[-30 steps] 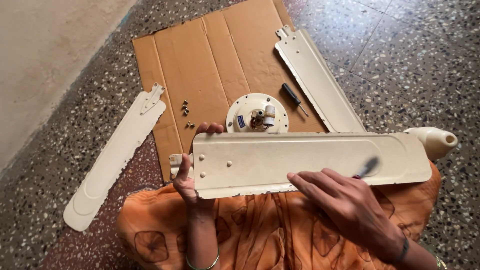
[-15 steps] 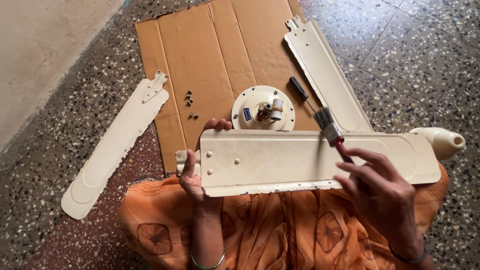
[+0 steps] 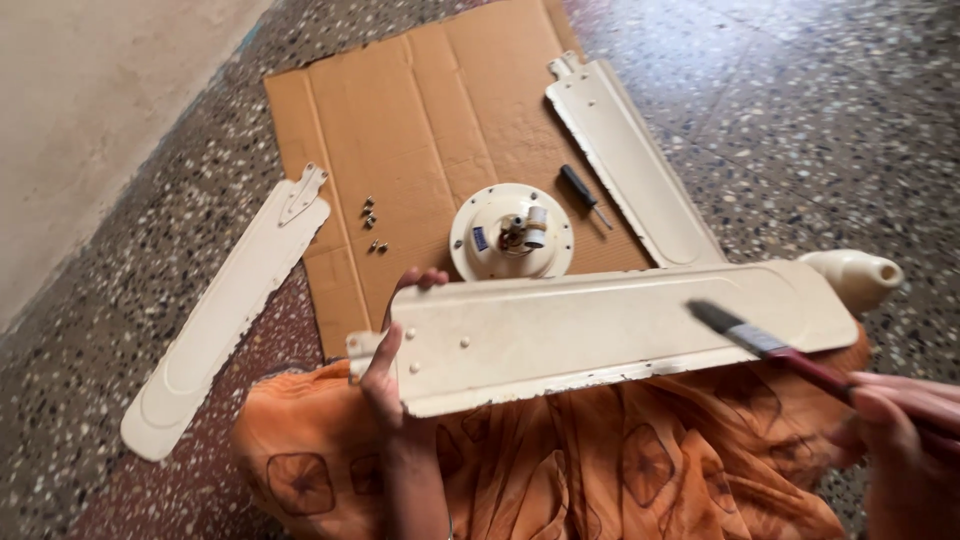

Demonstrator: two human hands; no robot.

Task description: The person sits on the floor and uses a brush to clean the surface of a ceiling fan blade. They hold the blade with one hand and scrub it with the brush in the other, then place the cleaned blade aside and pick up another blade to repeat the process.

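- Fan blade (image 3: 620, 325): gripped at its bracket end by the left hand (image 3: 385, 375), lying across the lap.
- Paintbrush (image 3: 775, 350): pinched in the right hand (image 3: 905, 425); bristles at the blade's far end (brushing step, apparently).
- Next stroke calls for steady support.

The right hand (image 3: 905, 430) is cut off by the right and bottom edges, its fingers (image 3: 900, 395) blurred around a paintbrush (image 3: 770, 345) with a smeared tip. Left fingers (image 3: 420, 278) mostly hide behind the fan blade (image 3: 620, 325). Beyond them, the screws (image 3: 372, 225) are too small to make out.
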